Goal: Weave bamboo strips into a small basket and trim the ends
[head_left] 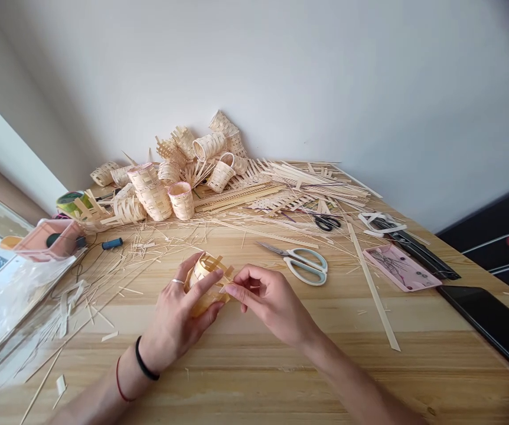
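A small woven bamboo basket (201, 270) lies on its side in my left hand (179, 313), whose fingers wrap round its body. Loose strip ends stick out from the basket's rim toward the right. My right hand (267, 298) pinches one of these thin strips between thumb and forefinger, just beside the rim. Part of the basket is hidden behind my left fingers. To the right of my hands lie white-handled scissors (308, 267), their blades pointing left.
Woven baskets (152, 195) and bamboo strips (307, 177) pile up along the wall. Small black scissors (326, 222), a pink tray of pins (403, 271), a black phone-like slab (493, 330) and a long strip (375, 292) lie right. A pink box (51, 242) and scraps lie left.
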`<state>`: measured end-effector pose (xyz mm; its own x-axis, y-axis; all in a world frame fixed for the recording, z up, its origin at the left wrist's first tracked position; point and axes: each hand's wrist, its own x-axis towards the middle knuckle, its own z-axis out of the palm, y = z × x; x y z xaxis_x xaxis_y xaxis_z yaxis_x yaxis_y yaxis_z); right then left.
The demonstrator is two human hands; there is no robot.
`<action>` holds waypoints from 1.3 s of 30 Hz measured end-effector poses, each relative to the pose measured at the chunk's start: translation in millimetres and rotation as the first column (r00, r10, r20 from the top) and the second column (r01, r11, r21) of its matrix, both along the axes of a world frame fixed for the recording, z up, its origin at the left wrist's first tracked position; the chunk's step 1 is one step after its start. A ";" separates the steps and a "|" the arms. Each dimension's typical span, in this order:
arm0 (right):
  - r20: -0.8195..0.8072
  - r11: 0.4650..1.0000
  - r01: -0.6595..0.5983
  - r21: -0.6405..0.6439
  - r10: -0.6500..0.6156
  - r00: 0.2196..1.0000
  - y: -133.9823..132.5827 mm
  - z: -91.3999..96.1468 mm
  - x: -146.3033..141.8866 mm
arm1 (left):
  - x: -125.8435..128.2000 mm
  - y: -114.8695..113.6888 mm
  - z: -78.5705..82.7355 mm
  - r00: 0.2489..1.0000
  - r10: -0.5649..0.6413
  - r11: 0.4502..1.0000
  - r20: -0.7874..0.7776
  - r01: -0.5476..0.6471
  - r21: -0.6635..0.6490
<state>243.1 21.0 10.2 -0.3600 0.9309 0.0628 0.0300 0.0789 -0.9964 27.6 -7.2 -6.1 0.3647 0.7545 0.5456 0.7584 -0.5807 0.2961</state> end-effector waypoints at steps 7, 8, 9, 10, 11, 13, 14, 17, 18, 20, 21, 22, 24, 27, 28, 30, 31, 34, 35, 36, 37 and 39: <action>-0.002 1.000 -0.022 -0.007 0.021 1.000 -0.7 -0.1 0.2 | -1.6 0.4 -1.0 0.999 -0.019 0.999 0.040 0.021 -0.047; -0.002 1.000 -0.021 -0.006 0.021 1.000 -1.0 0.3 0.0 | -1.9 0.4 -0.9 0.999 -0.025 0.998 0.046 0.028 -0.054; -0.003 1.000 -0.021 -0.006 0.021 1.000 -1.2 0.9 -0.2 | -2.1 0.4 -0.8 0.998 -0.033 0.997 0.054 0.037 -0.062; -0.005 1.000 -0.022 -0.007 0.022 1.000 -1.5 1.5 -0.4 | -2.3 0.5 -0.6 0.997 -0.042 0.997 0.066 0.046 -0.065; -0.008 1.000 -0.023 -0.009 0.023 1.000 -1.7 2.0 -0.6 | -2.4 0.7 -0.5 0.996 -0.049 0.996 0.078 0.054 -0.065; -0.004 1.000 -0.024 -0.012 0.024 1.000 -2.0 2.5 -0.9 | -2.3 0.9 -0.4 0.994 -0.057 0.996 0.094 0.062 -0.057; 0.002 1.000 -0.022 -0.012 0.022 1.000 -2.1 2.3 -1.1 | -2.2 1.0 -0.4 0.994 -0.057 0.997 0.095 0.062 -0.054; 0.037 1.000 -0.006 -0.002 0.006 0.999 -1.9 0.6 -1.5 | -1.8 0.6 0.0 0.996 -0.049 0.997 0.068 0.053 -0.057; 0.046 1.000 -0.002 0.005 0.002 0.999 -1.8 -0.1 -1.7 | -1.8 0.4 0.2 0.997 -0.046 0.997 0.056 0.050 -0.060; 0.062 0.999 0.012 0.052 -0.015 0.998 -2.1 -1.0 -2.6 | -1.7 0.0 0.6 0.999 -0.039 0.997 0.028 0.041 -0.060; 0.071 0.995 0.027 0.100 -0.034 0.997 -2.4 -1.2 -3.1 | -1.7 -0.1 0.8 0.999 -0.039 0.998 0.013 0.040 -0.056; 0.082 0.986 0.048 0.162 -0.062 0.995 -2.9 -1.2 -3.7 | -1.7 -0.2 0.9 0.999 -0.041 0.998 -0.003 0.040 -0.051; 0.104 0.949 0.094 0.302 -0.131 0.986 -3.8 -1.4 -5.0 | -1.5 -0.2 1.2 0.998 -0.049 0.998 -0.026 0.048 -0.048; 0.122 0.900 0.122 0.419 -0.189 0.974 -4.7 -2.6 -6.1 | -0.5 0.0 1.2 0.997 -0.067 0.997 0.043 0.068 -0.038; 0.122 0.896 0.124 0.426 -0.192 0.974 -4.7 -3.1 -6.2 | -0.1 0.1 0.9 0.993 -0.075 0.997 0.091 0.078 -0.027; 0.117 0.901 0.127 0.415 -0.191 0.975 -4.4 -3.9 -6.0 | 0.4 0.3 -0.4 0.980 -0.092 0.996 0.178 0.094 -0.002; 0.111 0.906 0.128 0.402 -0.187 0.976 -4.1 -3.9 -5.8 | 0.3 0.4 -1.3 0.974 -0.095 0.995 0.204 0.097 0.001; 0.080 0.929 0.110 0.354 -0.148 0.986 -3.3 -2.9 -4.9 | -1.4 1.0 -4.9 0.969 -0.075 0.996 0.234 0.082 -0.020; 0.067 0.935 0.100 0.340 -0.131 0.989 -3.1 -2.4 -4.6 | -2.4 1.3 -6.0 0.968 -0.066 0.997 0.241 0.074 -0.025; 0.056 0.940 0.090 0.329 -0.114 0.992 -2.9 -1.8 -4.2 | -3.3 1.7 -6.9 0.967 -0.059 0.997 0.247 0.068 -0.030; 0.047 0.944 0.082 0.320 -0.102 0.994 -2.8 -1.4 -3.9 | -4.1 2.0 -7.6 0.966 -0.055 0.997 0.251 0.065 -0.031; 0.046 0.951 0.074 0.300 -0.092 0.995 -2.5 -1.0 -3.2 | -5.0 2.5 -8.0 0.965 -0.060 0.997 0.255 0.070 -0.029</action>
<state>239.9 18.5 9.2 -0.2936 0.9000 0.3221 0.1073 0.3658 -0.9245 22.6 -4.7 -14.1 0.2667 0.7552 0.5988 0.6166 -0.6112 0.4962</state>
